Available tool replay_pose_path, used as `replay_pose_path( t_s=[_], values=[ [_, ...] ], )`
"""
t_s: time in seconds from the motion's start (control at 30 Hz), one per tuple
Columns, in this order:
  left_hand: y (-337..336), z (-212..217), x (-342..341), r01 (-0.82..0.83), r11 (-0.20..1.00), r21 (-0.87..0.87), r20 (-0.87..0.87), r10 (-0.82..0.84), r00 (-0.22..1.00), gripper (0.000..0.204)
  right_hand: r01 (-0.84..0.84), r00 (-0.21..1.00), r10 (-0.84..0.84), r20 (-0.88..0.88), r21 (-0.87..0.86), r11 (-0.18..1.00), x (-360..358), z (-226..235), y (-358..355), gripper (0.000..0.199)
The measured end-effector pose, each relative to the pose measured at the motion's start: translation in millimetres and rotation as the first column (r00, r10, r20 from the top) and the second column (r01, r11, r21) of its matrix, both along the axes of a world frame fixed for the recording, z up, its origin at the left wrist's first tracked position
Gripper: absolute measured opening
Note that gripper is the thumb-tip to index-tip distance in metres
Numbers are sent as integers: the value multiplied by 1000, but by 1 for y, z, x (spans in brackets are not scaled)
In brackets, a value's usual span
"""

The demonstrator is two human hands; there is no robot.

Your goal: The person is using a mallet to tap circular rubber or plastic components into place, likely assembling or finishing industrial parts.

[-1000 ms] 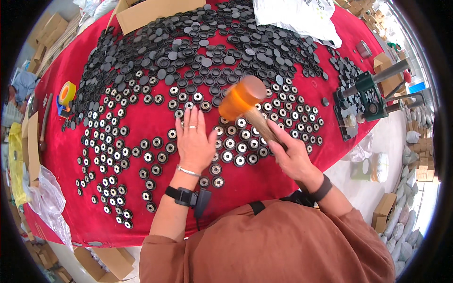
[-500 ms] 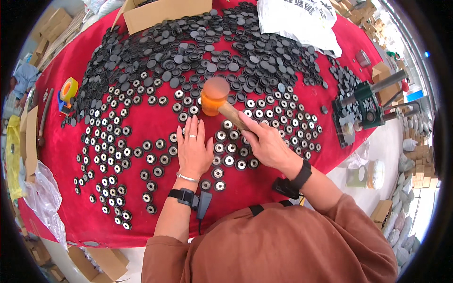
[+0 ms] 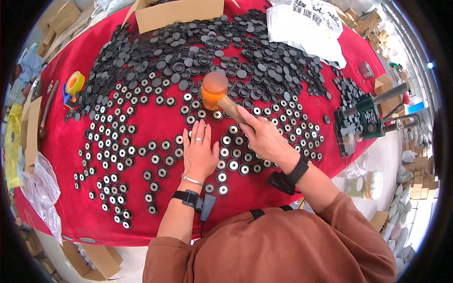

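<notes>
My right hand (image 3: 270, 139) is wrapped round the wooden handle of a mallet (image 3: 214, 90) with an orange, rounded head. The head covers a few parts near the middle of the table. Fingers stretched out, my left hand (image 3: 200, 156) lies flat on the red cloth (image 3: 160, 121), its fingertips close to several black round parts with metal centres (image 3: 201, 114). More such parts spread left and right of both hands. One metal-centred part (image 3: 217, 115) shows just below the mallet head. Beyond lies a broad heap of plain black round caps (image 3: 188, 62).
A green hand press (image 3: 365, 115) stands at the right edge. A cardboard box (image 3: 181, 16) and a white plastic bag (image 3: 304, 28) lie at the back. Yellow tape (image 3: 74, 83), a wooden-handled tool (image 3: 48, 106) and clear plastic (image 3: 40, 191) are on the left.
The view has shifted slightly. The mallet head has moved a little away from me, uncovering a metal-centred part beneath it. My left hand has drawn slightly back.
</notes>
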State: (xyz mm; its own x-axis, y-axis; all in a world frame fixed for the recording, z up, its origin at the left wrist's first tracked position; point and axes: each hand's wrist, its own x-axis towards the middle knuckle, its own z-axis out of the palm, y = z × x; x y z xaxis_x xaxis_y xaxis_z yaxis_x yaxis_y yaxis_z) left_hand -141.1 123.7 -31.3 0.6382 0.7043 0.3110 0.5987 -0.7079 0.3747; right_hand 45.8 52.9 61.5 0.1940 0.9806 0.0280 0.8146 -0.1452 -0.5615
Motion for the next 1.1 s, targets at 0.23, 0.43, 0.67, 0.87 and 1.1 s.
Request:
replay_pose_path(
  t_s=[0.23,0.43,0.67,0.87,1.1],
  values=[
    [2,2,2,-35,993,112,116,22,993,51,-43,994,47,102,-37,998,-17,-4,-1,52],
    [0,4,-1,-199,973,116,85,190,978,51,-49,998,51,-38,65,997,-6,0,-6,52],
    [3,-1,-7,-258,964,68,315,224,922,58,-65,988,89,-127,181,981,-24,24,-26,57],
    [-12,12,-38,-349,937,15,417,311,854,54,-106,986,118,117,-106,989,-27,2,-30,56],
    [-32,17,-100,-394,909,139,-5,398,917,55,-135,986,141,-94,63,989,-43,19,-30,55]
  ],
)
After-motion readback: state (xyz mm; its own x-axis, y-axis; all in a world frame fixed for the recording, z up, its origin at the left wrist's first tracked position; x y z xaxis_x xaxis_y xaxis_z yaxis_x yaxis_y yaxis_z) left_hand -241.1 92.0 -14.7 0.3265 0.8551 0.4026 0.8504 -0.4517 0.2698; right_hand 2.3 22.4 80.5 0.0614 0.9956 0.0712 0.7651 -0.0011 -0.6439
